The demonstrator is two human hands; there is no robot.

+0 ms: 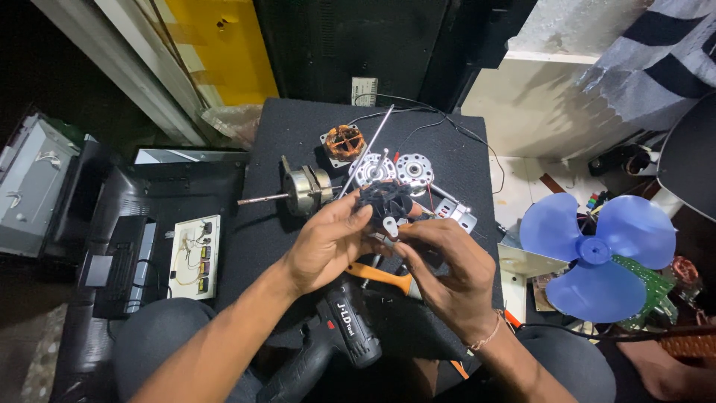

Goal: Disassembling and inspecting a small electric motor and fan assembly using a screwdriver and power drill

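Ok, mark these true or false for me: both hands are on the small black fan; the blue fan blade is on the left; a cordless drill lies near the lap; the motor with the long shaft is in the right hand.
1. Both hands, left hand and right hand, hold the small black fan: true.
2. The blue fan blade is on the left: false, it lies on the right.
3. A black cordless drill lies near the lap: true.
4. The motor with the long shaft is in the right hand: false, it rests on the dark mat.
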